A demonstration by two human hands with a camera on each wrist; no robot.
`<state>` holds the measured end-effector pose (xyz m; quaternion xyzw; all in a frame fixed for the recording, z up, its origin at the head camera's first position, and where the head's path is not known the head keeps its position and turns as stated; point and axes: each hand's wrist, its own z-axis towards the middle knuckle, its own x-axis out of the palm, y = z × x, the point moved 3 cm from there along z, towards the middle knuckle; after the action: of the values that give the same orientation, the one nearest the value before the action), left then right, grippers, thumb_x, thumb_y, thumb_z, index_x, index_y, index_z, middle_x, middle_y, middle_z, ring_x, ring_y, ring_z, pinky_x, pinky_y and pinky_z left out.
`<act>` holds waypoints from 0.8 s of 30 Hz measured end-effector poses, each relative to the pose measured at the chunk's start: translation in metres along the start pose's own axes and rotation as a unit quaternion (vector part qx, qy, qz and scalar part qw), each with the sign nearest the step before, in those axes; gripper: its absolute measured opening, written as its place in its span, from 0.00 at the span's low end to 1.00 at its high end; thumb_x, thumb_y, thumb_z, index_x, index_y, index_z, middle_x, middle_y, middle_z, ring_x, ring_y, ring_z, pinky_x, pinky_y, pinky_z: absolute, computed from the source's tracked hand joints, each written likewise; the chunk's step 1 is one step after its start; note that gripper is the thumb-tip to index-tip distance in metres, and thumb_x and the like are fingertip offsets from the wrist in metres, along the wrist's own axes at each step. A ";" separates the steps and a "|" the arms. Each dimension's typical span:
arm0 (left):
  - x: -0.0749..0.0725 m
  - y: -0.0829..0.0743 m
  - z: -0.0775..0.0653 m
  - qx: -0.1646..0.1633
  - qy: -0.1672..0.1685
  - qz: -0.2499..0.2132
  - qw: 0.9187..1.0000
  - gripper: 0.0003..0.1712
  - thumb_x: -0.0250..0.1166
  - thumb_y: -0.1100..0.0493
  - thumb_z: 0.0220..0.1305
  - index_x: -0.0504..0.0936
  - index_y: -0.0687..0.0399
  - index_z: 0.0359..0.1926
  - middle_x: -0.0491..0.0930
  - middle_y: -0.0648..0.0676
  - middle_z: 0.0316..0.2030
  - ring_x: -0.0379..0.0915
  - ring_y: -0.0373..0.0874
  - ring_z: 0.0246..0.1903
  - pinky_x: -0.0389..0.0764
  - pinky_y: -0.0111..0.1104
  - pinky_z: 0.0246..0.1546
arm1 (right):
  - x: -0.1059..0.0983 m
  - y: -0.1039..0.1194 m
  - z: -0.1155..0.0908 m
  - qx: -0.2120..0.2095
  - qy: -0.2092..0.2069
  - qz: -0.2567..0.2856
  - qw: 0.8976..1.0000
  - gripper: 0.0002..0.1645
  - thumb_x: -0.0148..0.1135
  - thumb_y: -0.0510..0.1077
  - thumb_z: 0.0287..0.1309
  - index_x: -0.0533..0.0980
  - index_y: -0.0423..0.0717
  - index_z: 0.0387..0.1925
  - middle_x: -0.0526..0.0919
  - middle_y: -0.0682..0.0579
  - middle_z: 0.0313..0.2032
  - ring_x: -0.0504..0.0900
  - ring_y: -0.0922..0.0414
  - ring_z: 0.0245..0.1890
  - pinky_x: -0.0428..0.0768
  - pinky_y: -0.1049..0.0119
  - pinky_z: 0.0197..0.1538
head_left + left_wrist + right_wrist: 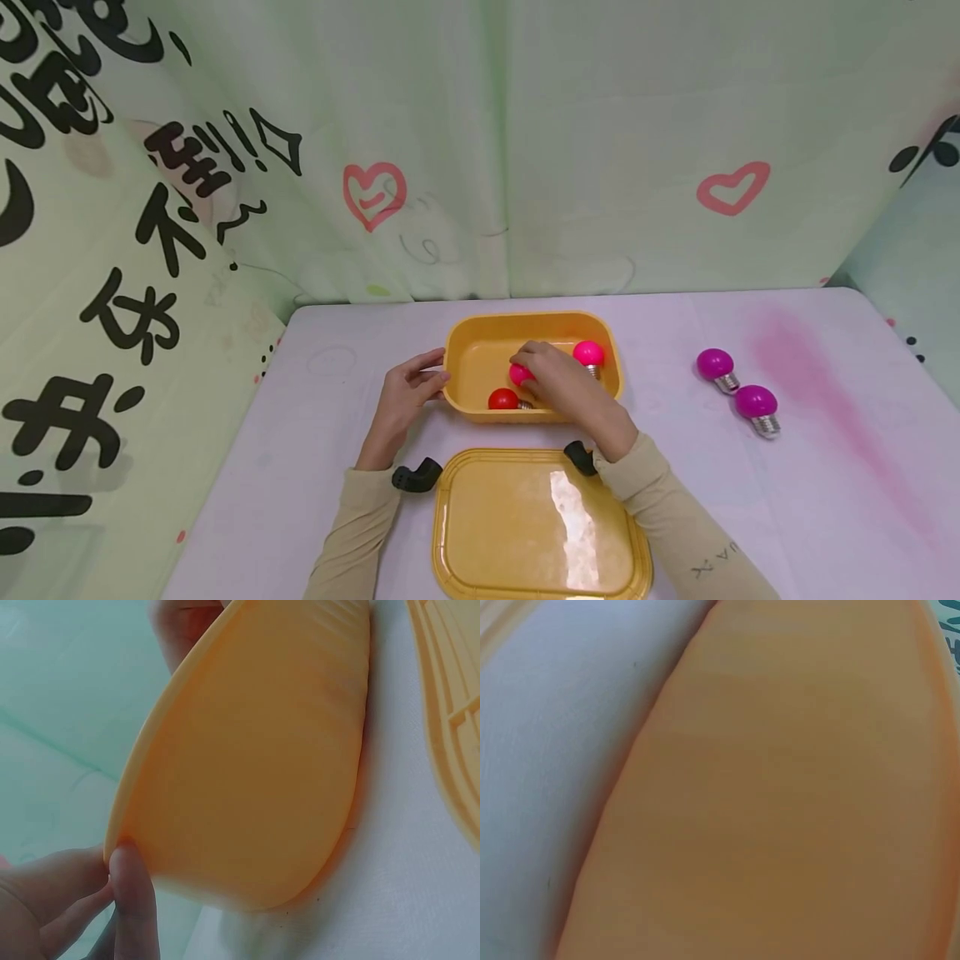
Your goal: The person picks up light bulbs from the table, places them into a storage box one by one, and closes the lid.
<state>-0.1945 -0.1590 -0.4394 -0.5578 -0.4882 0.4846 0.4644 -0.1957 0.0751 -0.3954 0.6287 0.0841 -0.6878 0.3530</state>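
A yellow plastic bin stands on the table. My left hand pinches its left end by the rim; the left wrist view shows the thumb and fingers on either side of that rim. Inside the bin, my right hand holds a pink toy light bulb, partly covered by the fingers. Another pink bulb lies at the bin's right side, and a red bulb lies near its front wall. In the right wrist view the bin's outer wall fills most of the picture, hiding the right hand.
A yellow lid lies flat in front of the bin, under the right forearm. Two purple bulbs lie side by side on the white tablecloth to the right. A printed curtain hangs behind the table.
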 end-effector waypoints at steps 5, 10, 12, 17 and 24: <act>0.000 0.000 0.000 0.002 0.002 0.000 1.000 0.25 0.66 0.65 0.65 0.77 0.60 0.63 0.76 0.63 0.59 0.79 0.55 0.49 0.86 0.31 0.39 | -0.001 0.001 0.000 0.002 0.007 -0.004 1.000 0.20 0.72 0.38 0.56 0.81 0.34 0.50 0.82 0.42 0.47 0.82 0.47 0.49 0.82 0.56 0.55; 0.000 0.000 0.000 0.002 0.006 0.000 1.000 0.25 0.66 0.65 0.65 0.76 0.60 0.64 0.76 0.63 0.60 0.79 0.55 0.49 0.86 0.33 0.40 | -0.001 0.002 0.000 0.005 0.013 -0.005 1.000 0.21 0.72 0.39 0.56 0.80 0.35 0.51 0.82 0.41 0.48 0.81 0.47 0.49 0.82 0.56 0.55; 0.000 0.000 0.000 0.001 0.006 0.001 1.000 0.25 0.66 0.65 0.65 0.76 0.59 0.64 0.76 0.62 0.60 0.79 0.54 0.50 0.86 0.33 0.40 | -0.001 0.001 0.000 0.004 0.010 -0.005 1.000 0.21 0.73 0.39 0.55 0.80 0.35 0.50 0.82 0.41 0.48 0.81 0.47 0.49 0.83 0.56 0.55; 0.000 0.000 0.001 -0.002 0.004 0.003 1.000 0.25 0.66 0.65 0.65 0.76 0.59 0.64 0.76 0.62 0.60 0.78 0.57 0.51 0.86 0.31 0.40 | -0.005 0.001 -0.003 0.003 -0.007 -0.001 1.000 0.21 0.73 0.37 0.54 0.81 0.35 0.49 0.81 0.41 0.47 0.80 0.46 0.49 0.84 0.56 0.51; -0.001 0.000 0.000 0.000 0.003 0.004 1.000 0.25 0.66 0.64 0.65 0.77 0.59 0.63 0.76 0.62 0.59 0.78 0.56 0.50 0.86 0.35 0.42 | -0.015 0.002 -0.009 0.006 -0.014 -0.003 1.000 0.21 0.75 0.36 0.51 0.81 0.35 0.49 0.81 0.42 0.47 0.80 0.45 0.51 0.84 0.55 0.52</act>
<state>-0.1947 -0.1596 -0.4397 -0.5616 -0.4842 0.4847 0.4638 -0.1883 0.0844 -0.3827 0.6206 0.0773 -0.6983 0.3482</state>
